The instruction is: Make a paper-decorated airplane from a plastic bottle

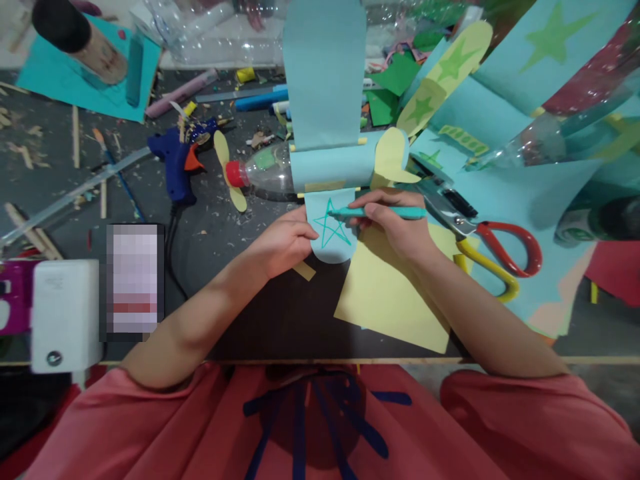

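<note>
Lying between the two hands: one near wing [333, 251], pale blue paper, round-ended, bearing a green star outline [336, 230]. Long axis: from the plastic bottle [270, 170] towards the near edge of the table [260, 320], nearly square to that edge. Bottle: set crosswise, roughly parallel to the near edge, red cap [237, 174] pointing to the table's left side.

Left hand [287, 243]: thumb and fingers narrowed on the wing's left margin, thumb overlapping the paper; fingers behind it not fully visible.

Right hand [395, 217]: closed in a writing grip around one teal marker [407, 213], fingers reaching over the wing's right margin. Marker axis: crosswise, tip leftward, at the upper part of the star; contact with the paper cannot be told.

Nearer hand: neither clearly; left at one margin, right above the other.

Beneath right wrist: yellow sheet [390, 300], towards the near edge. Beyond it, rightward: scissors [466, 230], red and yellow handles.
</note>
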Available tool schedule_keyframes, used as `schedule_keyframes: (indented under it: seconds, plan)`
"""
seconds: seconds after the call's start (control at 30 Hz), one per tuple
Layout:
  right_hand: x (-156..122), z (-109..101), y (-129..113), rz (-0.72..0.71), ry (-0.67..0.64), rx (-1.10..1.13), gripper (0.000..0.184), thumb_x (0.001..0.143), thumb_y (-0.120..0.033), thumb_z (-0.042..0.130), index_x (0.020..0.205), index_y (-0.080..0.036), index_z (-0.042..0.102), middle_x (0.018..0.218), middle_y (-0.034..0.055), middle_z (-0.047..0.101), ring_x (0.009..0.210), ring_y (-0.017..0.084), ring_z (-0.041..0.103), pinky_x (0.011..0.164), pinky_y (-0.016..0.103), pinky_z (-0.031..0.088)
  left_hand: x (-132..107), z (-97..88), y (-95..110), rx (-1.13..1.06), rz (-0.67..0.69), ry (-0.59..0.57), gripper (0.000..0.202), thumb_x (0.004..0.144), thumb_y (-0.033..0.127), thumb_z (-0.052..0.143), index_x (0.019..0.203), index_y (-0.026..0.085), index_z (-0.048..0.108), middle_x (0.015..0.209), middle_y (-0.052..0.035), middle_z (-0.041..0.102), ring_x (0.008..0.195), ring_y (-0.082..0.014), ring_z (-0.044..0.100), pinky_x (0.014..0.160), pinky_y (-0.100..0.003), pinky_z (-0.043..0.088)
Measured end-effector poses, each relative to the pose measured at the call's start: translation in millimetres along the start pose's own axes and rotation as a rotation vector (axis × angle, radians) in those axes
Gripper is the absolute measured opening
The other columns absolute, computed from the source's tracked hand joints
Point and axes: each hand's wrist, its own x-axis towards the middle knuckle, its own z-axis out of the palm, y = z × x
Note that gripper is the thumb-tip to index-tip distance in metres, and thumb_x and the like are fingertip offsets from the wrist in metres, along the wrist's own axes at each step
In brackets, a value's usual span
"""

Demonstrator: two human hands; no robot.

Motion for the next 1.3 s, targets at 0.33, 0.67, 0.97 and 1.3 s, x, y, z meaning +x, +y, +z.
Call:
schedule_keyframes:
  seconds: [0.33, 0.67, 0.97, 1.3]
  plan:
    - [3.1, -1.1, 1.8, -0.001, 0.03, -0.003, 0.012, 0.073, -0.022, 0.062, 0.073, -0.023, 0.074, 0.058, -0.0026, 0.066, 0.056, 0.012, 0.064, 0.058, 0.027, 0.054, 1.3, -2.5, -1.7, -0.02, 0.01, -0.001, 0.063, 0.061, 0.003, 0.051, 0.122, 0.012, 0.061, 0.121, -0.0122, 0.071, 0.134, -0.0287, 0.053, 0.117, -0.045, 0.038]
    - [0.1, 0.0, 0.9, 0.014, 0.015, 0.008, 0.009, 0.07, -0.028, 0.068, 0.068, -0.022, 0.073, 0.058, -0.001, 0.067, 0.056, 0.014, 0.065, 0.055, 0.028, 0.054, 0.3, -1.5, 0.0, 0.015, 0.004, -0.011, 0.062, 0.062, 0.005, 0.051, 0.123, 0.013, 0.062, 0.12, -0.0117, 0.071, 0.134, -0.0305, 0.053, 0.117, -0.048, 0.037]
    - [2.3, -1.7, 2.7, 0.009, 0.023, 0.013, 0.01, 0.071, -0.024, 0.064, 0.07, -0.023, 0.074, 0.057, -0.002, 0.067, 0.053, 0.012, 0.062, 0.055, 0.027, 0.052, 1.2, -3.3, -2.1, -0.056, 0.016, -0.037, 0.064, 0.061, 0.002, 0.051, 0.124, 0.013, 0.061, 0.12, -0.0093, 0.073, 0.133, -0.029, 0.054, 0.12, -0.046, 0.035]
    - [2.5, -2.3, 4.5, -0.002, 0.064, 0.018, 0.012, 0.073, -0.024, 0.062, 0.072, -0.022, 0.074, 0.058, -0.0016, 0.067, 0.053, 0.012, 0.063, 0.057, 0.028, 0.054, 0.5, -2.1, -0.1, -0.016, 0.002, -0.011, 0.064, 0.061, 0.005, 0.052, 0.124, 0.013, 0.061, 0.121, -0.0109, 0.072, 0.134, -0.0296, 0.054, 0.118, -0.045, 0.037]
